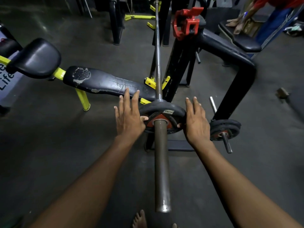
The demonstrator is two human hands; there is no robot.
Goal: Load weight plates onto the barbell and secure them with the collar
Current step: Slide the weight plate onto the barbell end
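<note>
- Weight plate (162, 111) sits on the barbell (162, 170) sleeve, pushed up against the inner stop; its lower edge is hidden behind the sleeve.
- Left hand (128, 116) flanks the plate's left rim, fingers straight and spread, thumb pressing the plate face.
- Right hand (196, 122) flanks the right rim, fingers straight, thumb on the face; palm contact cannot be confirmed.
- Red collar (186, 23) is parked on a black rack (230, 51), well apart from the plate.
- Worn bench (105, 83) lies left of the bar.
- Second plate (224, 129) hangs on a rack peg, partly shadowed.
- A person at upper right is cut off by the frame.
</note>
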